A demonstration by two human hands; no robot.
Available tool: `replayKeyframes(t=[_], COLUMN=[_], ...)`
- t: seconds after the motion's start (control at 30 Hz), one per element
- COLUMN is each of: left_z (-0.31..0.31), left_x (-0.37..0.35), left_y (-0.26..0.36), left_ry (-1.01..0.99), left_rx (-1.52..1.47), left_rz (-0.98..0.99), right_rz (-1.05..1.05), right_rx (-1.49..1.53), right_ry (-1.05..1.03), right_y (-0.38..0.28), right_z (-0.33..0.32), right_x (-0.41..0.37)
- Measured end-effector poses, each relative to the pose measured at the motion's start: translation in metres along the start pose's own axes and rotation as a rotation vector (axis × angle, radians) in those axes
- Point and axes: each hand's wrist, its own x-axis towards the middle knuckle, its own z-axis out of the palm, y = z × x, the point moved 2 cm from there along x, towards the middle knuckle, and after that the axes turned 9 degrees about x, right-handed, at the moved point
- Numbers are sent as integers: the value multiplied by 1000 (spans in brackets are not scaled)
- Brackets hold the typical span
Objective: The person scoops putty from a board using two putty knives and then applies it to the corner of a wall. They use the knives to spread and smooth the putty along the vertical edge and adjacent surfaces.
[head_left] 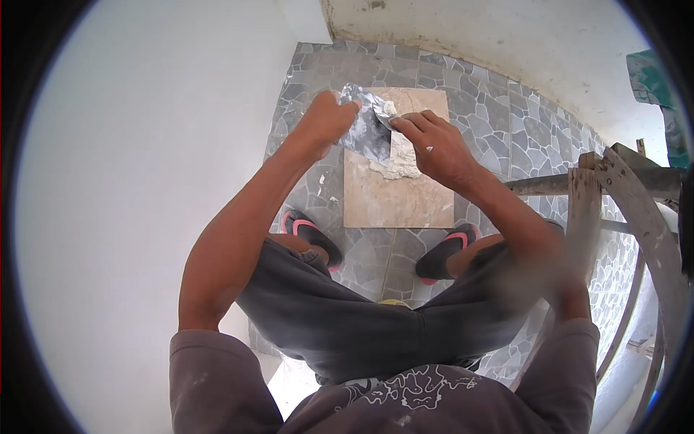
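My left hand (327,124) is closed on the edge of a broad metal putty blade (369,136), grey and smeared with white. My right hand (441,148) is closed, thumb and fingers pinching what looks like a smaller scraper (383,116) against the face of the broad blade. Most of that smaller tool is hidden, and a dab of white putty (390,108) sits by its edge. Under both hands, a heap of white putty (397,168) lies on a beige tile board (397,206) on the floor. White specks mark my right hand.
My feet in dark, pink-edged footwear (312,235) stand either side of the board's near end. A white wall (144,181) rises close on the left, and a stained wall (491,32) stands ahead. Wooden framework (585,195) is close on the right, over stone-pattern floor tiles (477,119).
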Motion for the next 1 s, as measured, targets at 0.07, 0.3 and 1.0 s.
replayKeyframes(t=[0.07,0.3,1.0], left_z=[0,-24,31], left_x=[-4,1,33], left_y=[1,6,14], left_ry=[5,174,-98], left_rx=[46,581,1005], left_rz=[-13,327,551], right_rz=[14,-60,-19], right_rx=[-21,-192,-236], right_ry=[22,-55,-160], right_y=[14,32,32], right_z=[4,12,-8], right_x=[0,-3,2])
